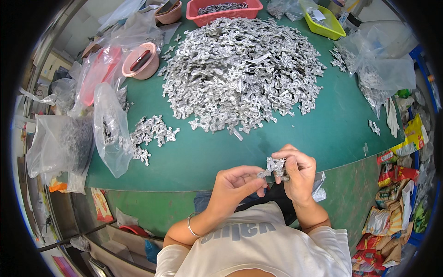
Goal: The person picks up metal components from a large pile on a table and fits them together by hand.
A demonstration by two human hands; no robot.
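Observation:
My right hand [298, 174] is closed around a few small silver-grey metal castings [276, 165] at the table's near edge. Thumb and fingers of my left hand [236, 183] pinch the lower left end of one of these castings. Exactly how many pieces are between the hands I cannot tell, since the fingers cover part of them. Beyond my hands a large heap of similar castings [244, 78] spreads over the green table [198, 157]. A smaller pile of castings [154, 130] lies to the left.
Clear plastic bags of parts [69, 143] stand at the left edge, near a pink bowl [140, 69] holding a dark red object. A red basket [224, 14] and a yellow-green basket [325, 25] are at the back. On the right are a bag of castings [374, 83] and colourful packets [392, 207].

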